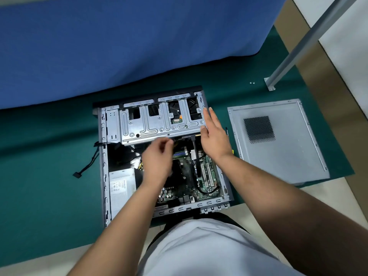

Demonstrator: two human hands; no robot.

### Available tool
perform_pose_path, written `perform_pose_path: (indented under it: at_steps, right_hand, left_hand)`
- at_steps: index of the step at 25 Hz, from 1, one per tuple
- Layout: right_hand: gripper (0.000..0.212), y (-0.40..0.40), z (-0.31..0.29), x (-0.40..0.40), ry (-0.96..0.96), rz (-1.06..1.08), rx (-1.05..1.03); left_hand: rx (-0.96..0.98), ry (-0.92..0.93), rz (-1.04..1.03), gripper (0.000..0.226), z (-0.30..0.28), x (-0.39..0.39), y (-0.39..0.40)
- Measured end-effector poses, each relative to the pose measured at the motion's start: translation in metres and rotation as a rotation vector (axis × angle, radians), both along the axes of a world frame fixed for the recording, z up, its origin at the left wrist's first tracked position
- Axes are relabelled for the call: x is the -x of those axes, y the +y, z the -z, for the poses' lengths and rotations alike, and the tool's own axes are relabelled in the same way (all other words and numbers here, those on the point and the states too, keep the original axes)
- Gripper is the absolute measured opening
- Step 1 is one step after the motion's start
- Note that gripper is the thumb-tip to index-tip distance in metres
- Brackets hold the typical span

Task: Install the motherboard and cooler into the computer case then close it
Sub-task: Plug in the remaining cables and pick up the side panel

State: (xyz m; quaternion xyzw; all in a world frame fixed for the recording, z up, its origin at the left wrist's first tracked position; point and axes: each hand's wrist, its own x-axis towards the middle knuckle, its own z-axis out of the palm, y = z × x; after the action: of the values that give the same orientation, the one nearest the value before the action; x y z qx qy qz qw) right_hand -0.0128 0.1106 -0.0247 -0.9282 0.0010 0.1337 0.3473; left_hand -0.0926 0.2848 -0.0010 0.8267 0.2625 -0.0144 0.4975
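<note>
Grip: left hand [157, 158] hovers over the open computer case [103, 176] with fingers curled near the drive cage edge; blur hides whether it pinches anything. Right hand [214, 136] is spread flat, fingers straight, resting against the right end of the drive cage [159, 120], holding nothing. Case lies on its side on a green mat [49, 176], open face up. Contents, near to far: motherboard [201, 176] seated in the bottom right part, with white slots and a black cable across it; power supply [121, 186] in the lower left corner; grey drive cage across the far end. One black cable [87, 166] trails out over the left wall onto the mat. Side panel [278, 140] lies flat on the mat, right of the case and apart from it. Two small screws [252, 83] sit farther back, near a metal post [298, 46]. Blue cloth [129, 40] beyond.
</note>
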Motion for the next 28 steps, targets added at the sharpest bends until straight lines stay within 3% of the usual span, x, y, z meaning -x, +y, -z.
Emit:
perform_pose_path:
  at_steps: [2, 4, 6, 8, 10, 12, 14, 17, 20, 21, 23, 25, 28]
  right_hand:
    - [0.060, 0.000, 0.002, 0.001, -0.021, -0.003, 0.008]
    - [0.059, -0.002, 0.003, 0.002, -0.015, -0.006, 0.017]
    - [0.059, -0.003, 0.004, 0.003, -0.022, -0.028, 0.026]
    - [0.058, -0.001, 0.002, 0.002, -0.024, -0.063, 0.040]
    - [0.058, 0.002, -0.005, 0.001, -0.007, -0.091, 0.034]
    - [0.059, 0.004, -0.012, -0.001, 0.026, -0.097, 0.031]
    - [0.059, 0.010, -0.022, -0.007, 0.048, -0.072, 0.115]
    - [0.047, 0.034, -0.043, -0.005, -0.056, -0.078, 0.208]
    - [0.024, 0.076, -0.062, 0.014, -0.091, -0.209, 0.003]
    - [0.023, 0.093, -0.066, 0.020, -0.034, -0.245, -0.063]
    - [0.040, 0.125, -0.076, 0.027, 0.156, -0.244, -0.257]
    - [0.048, 0.147, -0.082, 0.027, 0.410, -0.102, -0.588]
    - [0.017, 0.151, -0.085, 0.023, 0.552, 0.120, -0.884]
  left_hand:
    - [-0.252, -0.159, -0.133, 0.015, -0.002, 0.019, 0.048]
    - [-0.393, -0.098, -0.351, 0.020, 0.005, 0.029, 0.091]
    - [-0.264, 0.100, -0.567, 0.036, 0.013, 0.030, 0.123]
    - [0.066, 0.228, -0.662, 0.043, 0.014, 0.022, 0.147]
    - [0.355, 0.215, -0.646, 0.039, 0.010, 0.015, 0.161]
    - [0.389, 0.116, -0.626, 0.020, 0.008, 0.011, 0.163]
    - [0.259, -0.030, -0.602, 0.008, 0.008, 0.016, 0.157]
    - [-0.045, -0.209, -0.433, 0.012, 0.006, 0.035, 0.135]
    - [0.025, -0.332, -0.236, 0.015, 0.000, 0.052, 0.114]
    - [0.070, -0.351, -0.171, 0.018, 0.000, 0.056, 0.109]
    - [0.099, -0.351, -0.040, 0.015, 0.000, 0.061, 0.097]
    - [0.099, -0.334, 0.050, 0.017, 0.000, 0.066, 0.088]
    - [-0.047, -0.337, 0.167, 0.023, 0.003, 0.068, 0.084]
